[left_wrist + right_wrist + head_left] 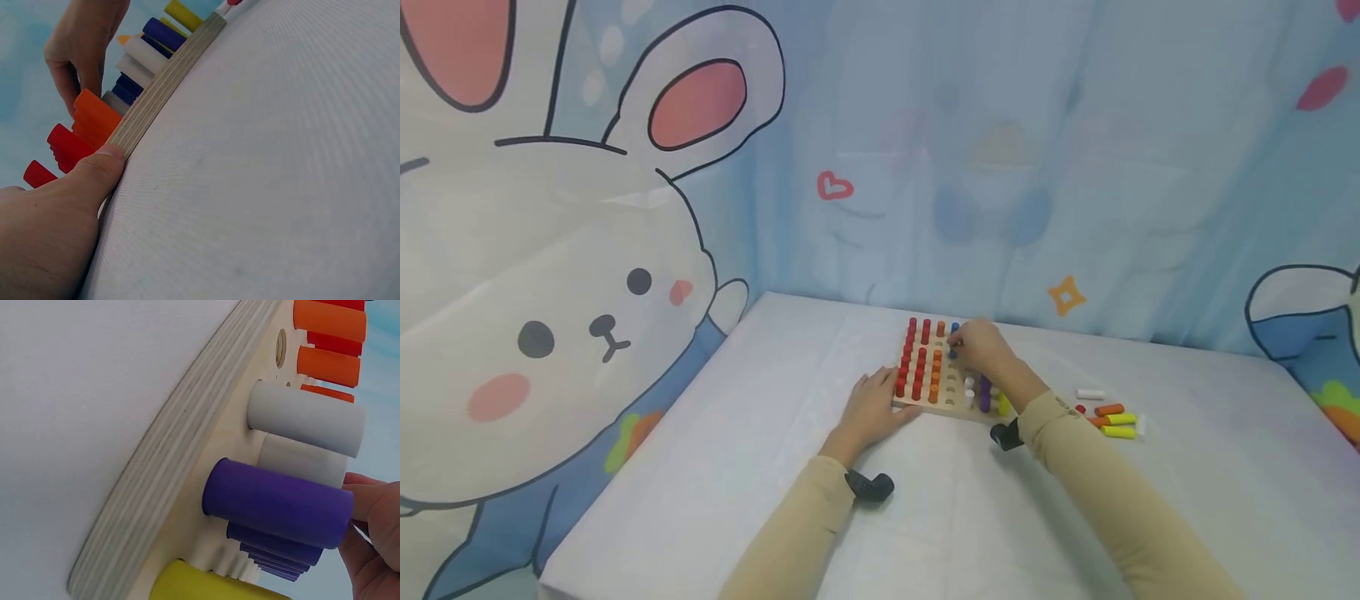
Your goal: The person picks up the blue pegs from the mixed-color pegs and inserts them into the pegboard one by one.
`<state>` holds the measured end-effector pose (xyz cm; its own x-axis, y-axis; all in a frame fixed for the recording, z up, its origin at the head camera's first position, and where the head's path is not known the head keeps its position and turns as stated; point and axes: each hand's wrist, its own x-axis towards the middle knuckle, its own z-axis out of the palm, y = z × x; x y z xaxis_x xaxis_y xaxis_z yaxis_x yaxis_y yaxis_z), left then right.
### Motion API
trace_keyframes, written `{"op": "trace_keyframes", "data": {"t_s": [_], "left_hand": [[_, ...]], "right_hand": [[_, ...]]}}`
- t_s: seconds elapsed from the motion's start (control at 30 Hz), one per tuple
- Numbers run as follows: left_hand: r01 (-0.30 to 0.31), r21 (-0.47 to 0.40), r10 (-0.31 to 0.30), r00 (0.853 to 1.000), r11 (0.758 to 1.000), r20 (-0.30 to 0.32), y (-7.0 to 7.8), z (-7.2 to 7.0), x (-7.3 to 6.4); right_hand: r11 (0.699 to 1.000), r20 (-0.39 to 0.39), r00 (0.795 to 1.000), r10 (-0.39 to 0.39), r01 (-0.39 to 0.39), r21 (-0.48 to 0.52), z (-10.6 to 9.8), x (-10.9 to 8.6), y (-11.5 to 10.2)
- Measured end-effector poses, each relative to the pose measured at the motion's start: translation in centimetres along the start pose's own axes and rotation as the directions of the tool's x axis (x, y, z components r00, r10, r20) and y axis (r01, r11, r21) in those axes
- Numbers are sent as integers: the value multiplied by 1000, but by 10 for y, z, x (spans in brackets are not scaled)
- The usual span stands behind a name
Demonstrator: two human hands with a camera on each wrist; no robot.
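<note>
Beside the left hand [871, 407]: red pegs [71, 146], a striped board edge [160, 86]. Near the right hand [988, 346]: blue pegs [952, 354], white pegs [305, 417], purple pegs [278, 497].

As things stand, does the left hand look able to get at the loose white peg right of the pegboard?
Probably not: the left hand rests at the near left corner of the pegboard, which, with the right sleeve, lies between it and the loose white peg. Nothing covers the peg itself.

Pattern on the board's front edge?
Edge: striped, pale and darker layers running lengthwise. Best in the right wrist view.
</note>
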<state>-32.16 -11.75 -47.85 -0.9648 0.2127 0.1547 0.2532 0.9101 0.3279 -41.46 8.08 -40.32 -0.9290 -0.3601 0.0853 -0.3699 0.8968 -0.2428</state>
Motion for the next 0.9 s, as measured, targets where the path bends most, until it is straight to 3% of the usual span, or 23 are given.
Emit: {"op": "trace_keyframes", "data": {"t_s": [0.23,0.4,0.63,0.9], "left_hand": [[8,-9,-8,1000,1000,-8,3,0,-1],[16,-12,-16,1000,1000,-8,2,1,-1],[19,-25,-19,1000,1000,3,2,3,-4],[6,-34,-6,1000,999,-3,3,-1,-5]], "right_hand": [[998,-65,997,-41,43,38,1,-12,7],[991,-73,997,-13,23,135,-3,-33,16],[957,-76,996,57,-33,289,-13,-79,35],[943,-136,988,79,-30,330,-25,-134,53]]}}
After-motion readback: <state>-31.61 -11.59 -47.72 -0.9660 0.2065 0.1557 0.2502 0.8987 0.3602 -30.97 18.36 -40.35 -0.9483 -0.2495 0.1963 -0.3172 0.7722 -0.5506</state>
